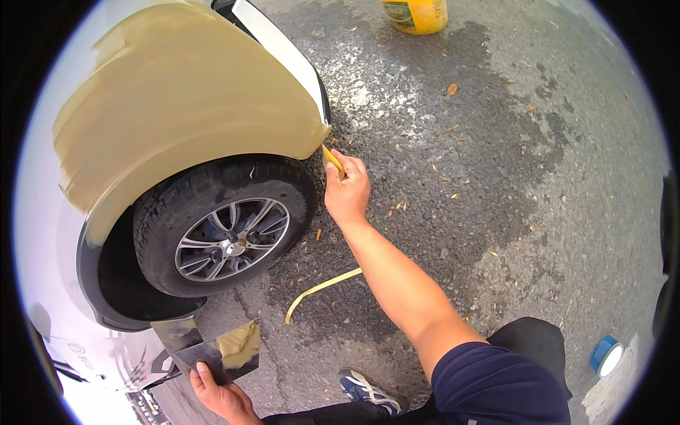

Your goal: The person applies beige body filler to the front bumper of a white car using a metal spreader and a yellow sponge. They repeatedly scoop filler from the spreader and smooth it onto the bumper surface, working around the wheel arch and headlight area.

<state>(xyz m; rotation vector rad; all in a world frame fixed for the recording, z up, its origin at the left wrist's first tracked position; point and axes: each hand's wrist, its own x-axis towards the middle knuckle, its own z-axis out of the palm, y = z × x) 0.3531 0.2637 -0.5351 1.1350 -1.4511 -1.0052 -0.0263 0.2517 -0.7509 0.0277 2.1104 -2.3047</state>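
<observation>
Beige putty [184, 99] covers most of the white car's fender above the front wheel [234, 247]. My right hand [348, 190] pinches a yellow putty spreader [331, 159] between thumb and fingers. Its tip is at the lower corner of the coated panel, beside the wheel arch; whether it touches is hard to tell. Low at the left, my left hand [223, 398] grips a dark flat mixing board [205, 354], thumb on top. A lump of beige putty [239, 344] sits on the board, and thinner smears show on its far left part.
A yellow bucket [431, 18] stands on the asphalt at the far side. A blue-sided roll of tape [603, 355] lies at the right. A yellow strip [319, 287] lies near the wheel, partly behind my right forearm. My shoe [367, 389] shows at the bottom.
</observation>
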